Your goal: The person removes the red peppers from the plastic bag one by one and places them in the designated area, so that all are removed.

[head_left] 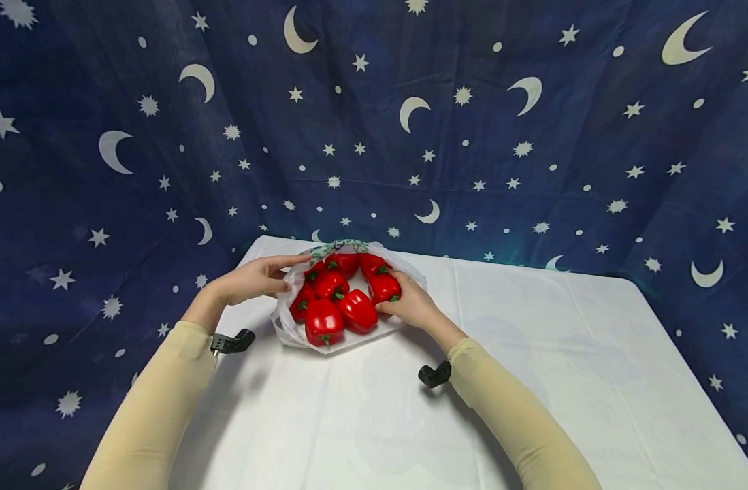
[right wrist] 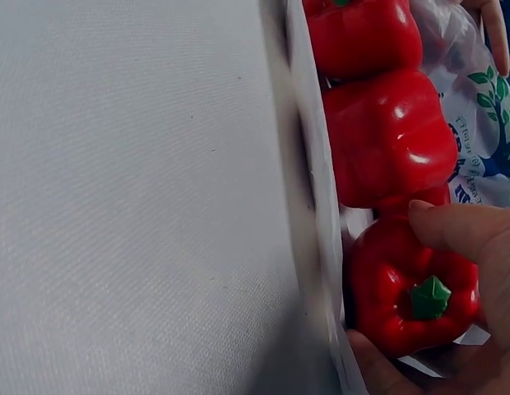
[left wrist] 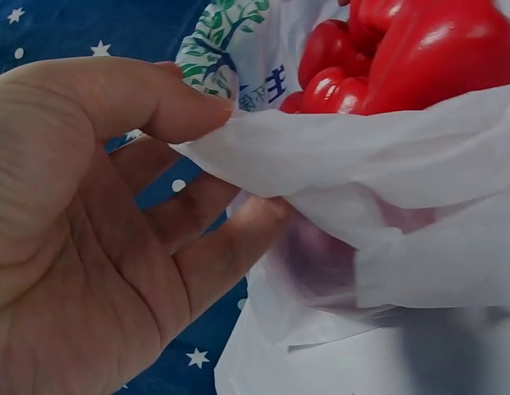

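Note:
A white plastic bag (head_left: 283, 325) with a green leafy print lies with its mouth wide, holding several glossy red bell peppers (head_left: 322, 318) with green stems. At its left side my left hand (head_left: 254, 278) pinches the bag's rim (left wrist: 280, 152) between thumb and fingers, as the left wrist view shows. My right hand (head_left: 415, 303) reaches inside at the right and grips one bell pepper (right wrist: 382, 284), thumb on one side and fingers on the other. That pepper's green stem (right wrist: 430, 297) faces the right wrist camera. Parts of the right fingers are hidden behind the pepper.
Beneath the bag is a table with a white cloth (head_left: 533, 354), reaching far to the right. A dark blue curtain (head_left: 374, 122) with moons and stars hangs behind and to the left. Each wrist bears a black camera mount (head_left: 435, 374).

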`<state>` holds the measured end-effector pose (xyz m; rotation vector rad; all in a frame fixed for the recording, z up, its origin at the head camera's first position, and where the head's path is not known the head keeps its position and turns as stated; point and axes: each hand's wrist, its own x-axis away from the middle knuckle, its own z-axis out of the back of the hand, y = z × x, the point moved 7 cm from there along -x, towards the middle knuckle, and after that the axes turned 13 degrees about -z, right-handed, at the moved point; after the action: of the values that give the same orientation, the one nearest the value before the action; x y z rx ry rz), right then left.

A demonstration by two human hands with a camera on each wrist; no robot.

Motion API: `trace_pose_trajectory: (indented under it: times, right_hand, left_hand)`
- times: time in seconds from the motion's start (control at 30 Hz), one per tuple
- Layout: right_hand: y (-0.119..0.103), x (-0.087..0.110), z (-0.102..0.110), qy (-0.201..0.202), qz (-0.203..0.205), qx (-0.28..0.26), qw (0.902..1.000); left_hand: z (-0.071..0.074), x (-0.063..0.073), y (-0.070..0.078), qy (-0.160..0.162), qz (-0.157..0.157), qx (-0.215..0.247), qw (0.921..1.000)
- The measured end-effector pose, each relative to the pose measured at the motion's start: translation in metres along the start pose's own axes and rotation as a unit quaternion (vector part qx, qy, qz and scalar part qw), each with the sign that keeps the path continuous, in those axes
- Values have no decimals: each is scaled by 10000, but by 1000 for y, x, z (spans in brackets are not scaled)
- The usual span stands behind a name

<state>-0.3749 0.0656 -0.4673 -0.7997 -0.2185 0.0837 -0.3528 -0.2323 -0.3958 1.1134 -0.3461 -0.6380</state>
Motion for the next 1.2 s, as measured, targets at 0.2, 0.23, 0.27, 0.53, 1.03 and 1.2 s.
trace_pose_trajectory:
  times: [0.2,0.23,0.27,0.53,1.03,1.2]
  right_hand:
    - [0,0,1,-22,-6,-122,9999]
    - [0,0,1,-18,-14,-133,9999]
    - [0,0,0,-20,-19,-147,9999]
    - [-1,2,1,26,-74,-196,9998]
    - [-2,28,18,16,123,-411,9991]
    - [2,40,30,-60,70,-791,9968]
  left_hand:
    - [0,-2,1,-78,-70,204,9997]
    - [0,-2,1,-61,-64,216,9997]
    - [0,-2,0,-42,-58,228,9997]
    - [1,-1,-4,65,-46,289,9996]
    - [1,0,-8,280,-94,417,9987]
    - [0,1,-11,271,-93,414,9987]
